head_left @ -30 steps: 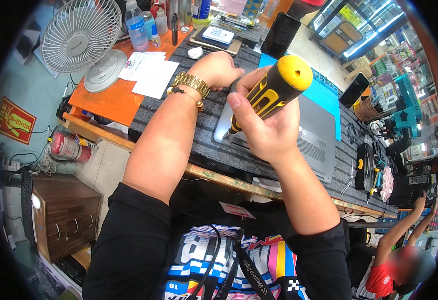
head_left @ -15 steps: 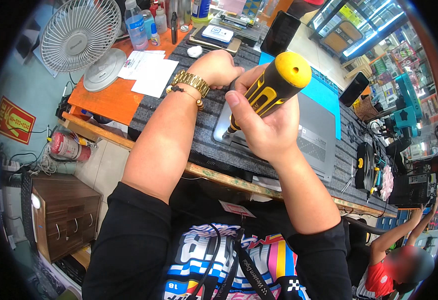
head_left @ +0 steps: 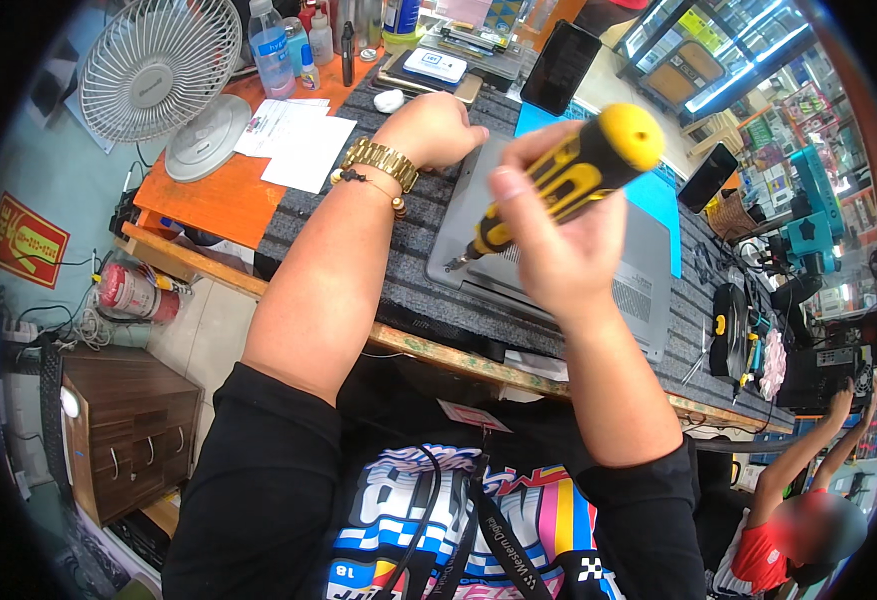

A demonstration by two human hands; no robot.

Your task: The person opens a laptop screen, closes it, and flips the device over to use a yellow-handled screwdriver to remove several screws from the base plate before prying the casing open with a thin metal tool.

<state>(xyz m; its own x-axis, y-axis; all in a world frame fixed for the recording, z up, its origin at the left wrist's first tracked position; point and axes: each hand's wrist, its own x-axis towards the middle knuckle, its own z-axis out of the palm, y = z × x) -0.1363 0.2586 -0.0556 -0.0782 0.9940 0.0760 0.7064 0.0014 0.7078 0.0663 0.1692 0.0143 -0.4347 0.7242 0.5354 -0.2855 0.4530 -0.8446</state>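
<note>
A grey laptop [head_left: 599, 265] lies with its underside up on a grey striped mat. My right hand [head_left: 567, 255] is closed around a yellow and black screwdriver [head_left: 559, 185]. The driver leans, its thick handle end up and to the right. Its tip is down at the laptop's near left corner; I cannot tell whether it touches a screw. At the laptop's far left edge my left hand [head_left: 437, 132] is curled, thumb toward the laptop. Its fingertips are hidden, so what they hold, if anything, does not show. A gold watch [head_left: 382, 158] circles that wrist.
A white fan [head_left: 164, 85] and papers [head_left: 304, 150] stand to the left. Bottles [head_left: 274, 55] and stacked phones [head_left: 429, 75] are at the back. A blue mat [head_left: 644, 195] lies behind the laptop, cables and tools to the right. Another person [head_left: 759, 545] is at lower right.
The screwdriver has tilted further over, its handle end swinging right, and my right hand has shifted slightly right with it. My left hand has barely moved; the laptop stays put.
</note>
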